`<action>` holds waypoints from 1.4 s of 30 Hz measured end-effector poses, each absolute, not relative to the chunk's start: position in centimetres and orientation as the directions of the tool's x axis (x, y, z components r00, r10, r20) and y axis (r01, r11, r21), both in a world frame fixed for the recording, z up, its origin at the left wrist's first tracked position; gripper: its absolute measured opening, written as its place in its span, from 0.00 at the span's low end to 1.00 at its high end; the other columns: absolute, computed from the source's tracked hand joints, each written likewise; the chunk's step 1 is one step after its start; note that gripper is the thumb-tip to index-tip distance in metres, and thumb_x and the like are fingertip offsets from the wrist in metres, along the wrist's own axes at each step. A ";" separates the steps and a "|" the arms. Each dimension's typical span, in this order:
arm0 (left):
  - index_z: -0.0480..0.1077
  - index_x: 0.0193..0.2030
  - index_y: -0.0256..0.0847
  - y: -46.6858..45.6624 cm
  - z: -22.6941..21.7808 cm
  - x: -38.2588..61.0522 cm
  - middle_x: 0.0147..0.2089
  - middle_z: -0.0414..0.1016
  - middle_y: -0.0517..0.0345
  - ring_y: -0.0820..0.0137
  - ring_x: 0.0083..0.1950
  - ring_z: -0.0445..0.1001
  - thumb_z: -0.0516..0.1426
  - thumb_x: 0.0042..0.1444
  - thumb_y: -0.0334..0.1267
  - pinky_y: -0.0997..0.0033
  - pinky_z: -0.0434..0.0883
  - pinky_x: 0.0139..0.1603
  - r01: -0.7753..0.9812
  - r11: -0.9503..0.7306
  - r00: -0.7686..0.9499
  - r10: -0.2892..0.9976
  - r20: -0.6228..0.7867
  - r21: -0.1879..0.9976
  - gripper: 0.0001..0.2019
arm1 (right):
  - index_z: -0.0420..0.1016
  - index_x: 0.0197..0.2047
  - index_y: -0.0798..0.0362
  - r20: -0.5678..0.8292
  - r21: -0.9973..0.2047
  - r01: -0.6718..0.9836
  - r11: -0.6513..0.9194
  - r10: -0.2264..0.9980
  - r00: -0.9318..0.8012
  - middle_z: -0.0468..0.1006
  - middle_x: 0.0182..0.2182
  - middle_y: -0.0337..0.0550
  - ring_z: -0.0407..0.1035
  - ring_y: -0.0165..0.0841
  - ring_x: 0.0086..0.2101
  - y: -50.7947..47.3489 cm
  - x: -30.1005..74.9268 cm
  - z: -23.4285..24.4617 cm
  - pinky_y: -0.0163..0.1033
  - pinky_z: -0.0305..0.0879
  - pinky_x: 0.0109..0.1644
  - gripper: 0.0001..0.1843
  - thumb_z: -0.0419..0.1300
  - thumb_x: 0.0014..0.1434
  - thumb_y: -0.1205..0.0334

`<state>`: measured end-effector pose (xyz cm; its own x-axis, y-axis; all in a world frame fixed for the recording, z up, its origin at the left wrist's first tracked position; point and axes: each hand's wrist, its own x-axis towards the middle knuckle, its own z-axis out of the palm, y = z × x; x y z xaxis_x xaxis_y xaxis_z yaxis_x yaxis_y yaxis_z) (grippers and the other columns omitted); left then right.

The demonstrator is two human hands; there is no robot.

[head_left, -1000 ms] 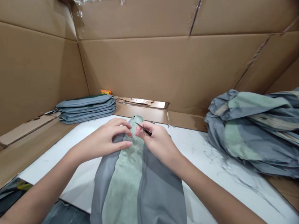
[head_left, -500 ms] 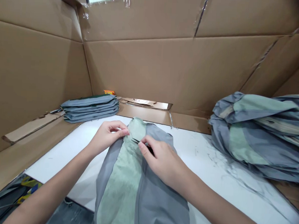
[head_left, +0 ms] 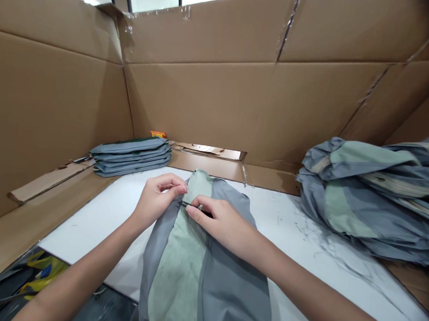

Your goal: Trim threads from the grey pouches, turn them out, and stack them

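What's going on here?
Someone works on gray and green cloth on a white surface. The right hand holds a small dark tool, its tip by the left edge of the green strip, beside the left hand, whose fingertips pinch together; whether holding anything is unclear. A folded stack lies left, a looser pile right.

The left forearm [head_left: 83, 284] and right forearm [head_left: 311, 299] are bare, smooth and slim, each tapering evenly to a narrow wrist [head_left: 133, 222]. The left hand [head_left: 157, 196] and right hand [head_left: 228, 225] are bare too, with slender fingers [head_left: 171, 178]. The 2 sides match in build.
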<state>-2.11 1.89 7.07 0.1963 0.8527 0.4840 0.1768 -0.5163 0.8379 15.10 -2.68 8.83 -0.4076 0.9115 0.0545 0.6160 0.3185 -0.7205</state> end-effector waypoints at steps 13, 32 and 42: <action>0.71 0.23 0.37 1.6 7.6 -1.6 0.28 0.73 0.58 0.72 0.34 0.70 0.58 0.48 0.36 0.75 0.69 0.36 0.102 -0.498 0.193 0.859 0.474 0.861 0.07 | 0.66 0.34 0.50 0.096 -0.474 0.824 0.311 0.948 -0.303 0.74 0.28 0.40 0.66 0.33 0.29 -3.3 15.0 9.9 0.36 0.48 0.29 0.15 0.46 0.62 0.50; 0.69 0.25 0.37 2.1 7.4 -1.8 0.29 0.70 0.58 0.75 0.32 0.66 0.59 0.50 0.44 0.77 0.64 0.32 -0.004 -0.416 0.136 0.901 0.412 0.910 0.12 | 0.68 0.32 0.51 0.231 -0.440 0.827 0.351 0.934 -0.274 0.72 0.26 0.41 0.64 0.32 0.26 -1.9 16.2 9.7 0.36 0.49 0.28 0.15 0.47 0.61 0.52; 0.67 0.29 0.36 2.7 6.7 -1.0 0.32 0.67 0.58 0.77 0.31 0.62 0.59 0.49 0.48 0.78 0.65 0.33 -0.139 -0.173 0.171 0.966 0.196 0.975 0.15 | 0.71 0.47 0.51 0.121 -0.823 0.480 0.304 0.919 -0.375 0.57 0.17 0.30 0.46 0.23 0.17 2.6 17.5 8.5 0.32 0.44 0.22 0.20 0.55 0.56 0.48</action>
